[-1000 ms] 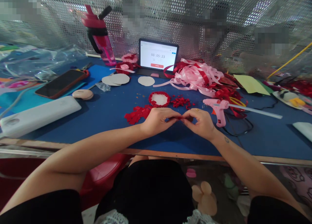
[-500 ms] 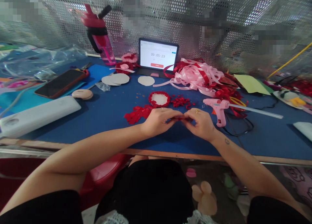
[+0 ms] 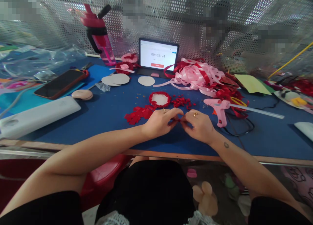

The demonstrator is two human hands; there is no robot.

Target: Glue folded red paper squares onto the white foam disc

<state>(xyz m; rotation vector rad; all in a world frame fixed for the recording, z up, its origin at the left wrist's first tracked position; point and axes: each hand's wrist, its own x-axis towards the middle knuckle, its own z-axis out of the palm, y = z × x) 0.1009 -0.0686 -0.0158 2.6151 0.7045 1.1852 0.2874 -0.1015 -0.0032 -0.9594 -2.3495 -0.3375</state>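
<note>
My left hand (image 3: 160, 123) and my right hand (image 3: 198, 124) meet fingertip to fingertip above the table's front part. Between them they pinch a small red piece (image 3: 180, 119), mostly hidden by the fingers. Just behind lies a white disc (image 3: 159, 99) ringed with red folded pieces. Flat red ribbon pieces (image 3: 137, 115) are spread beside my left hand. A small heap of red folded bits (image 3: 181, 102) sits right of the ringed disc. The pink glue gun (image 3: 220, 111), with a clear stick in it, rests to the right of my right hand.
Pink and red ribbons (image 3: 198, 75) are piled at the back, beside a tablet (image 3: 158, 56) showing a timer. White discs (image 3: 118, 79), a pink bottle (image 3: 104, 43), a phone (image 3: 61, 83) and a long white case (image 3: 40, 115) are on the left. A black cable (image 3: 241, 133) trails at right.
My fingertips have shifted slightly around the small red piece, and my right hand has tilted a little. The timer went from 5:23 to 5:24.
</note>
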